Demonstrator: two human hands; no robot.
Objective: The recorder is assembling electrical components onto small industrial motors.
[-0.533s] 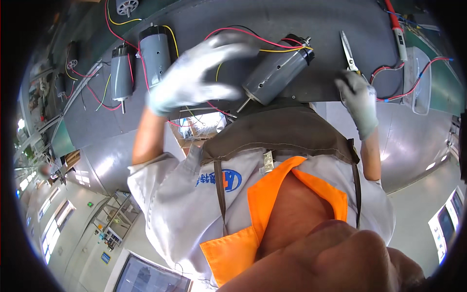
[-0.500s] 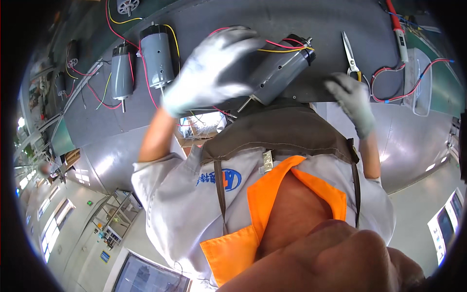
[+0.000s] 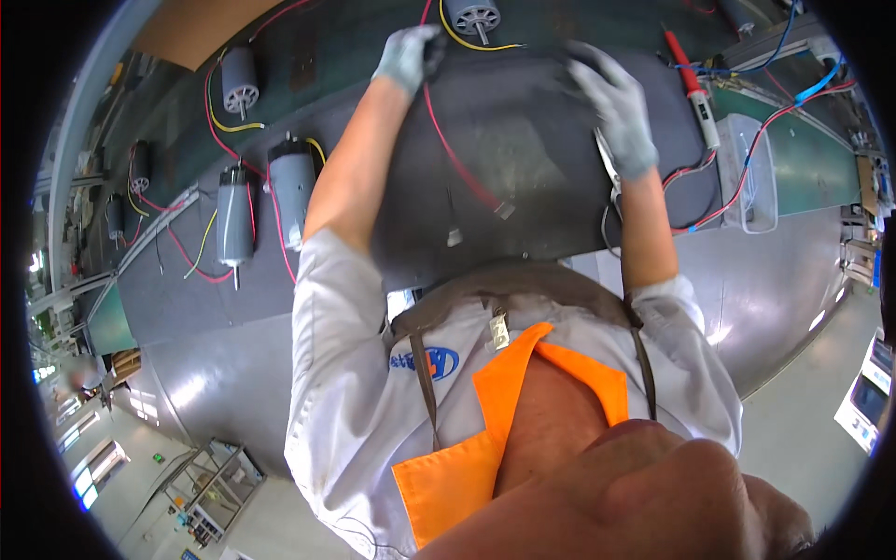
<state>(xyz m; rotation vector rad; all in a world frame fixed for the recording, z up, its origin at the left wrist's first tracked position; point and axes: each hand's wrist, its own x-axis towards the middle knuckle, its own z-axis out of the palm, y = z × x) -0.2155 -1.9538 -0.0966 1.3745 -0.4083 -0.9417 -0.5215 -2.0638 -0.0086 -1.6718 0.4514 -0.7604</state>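
Observation:
My left hand (image 3: 407, 60) in a white glove is at the far part of the dark work mat, beside a red wire (image 3: 450, 154). Its fingertips are dark and partly hidden, so whether they touch the wire is unclear. Close to its right, a grey cylindrical motor (image 3: 473, 15) with a yellow lead is cut off by the top edge. My right hand (image 3: 611, 107), also gloved, reaches forward with fingers stretched, their tips blurred; nothing shows in it. Scissors (image 3: 608, 162) lie beside my right wrist. The red wire ends in a pale connector (image 3: 505, 211).
Grey motors (image 3: 235, 217) (image 3: 291, 182) with loose leads stand on the left, another motor (image 3: 240, 82) farther back. At right lie a red-handled tool (image 3: 686, 70) and a clear plastic tray (image 3: 751, 177) crossed by a red-and-blue cable (image 3: 747, 182).
The motor before me is gone from its place at the near edge. Both hands have moved farther forward, and the view has shifted, bringing a far motor into sight at the top.

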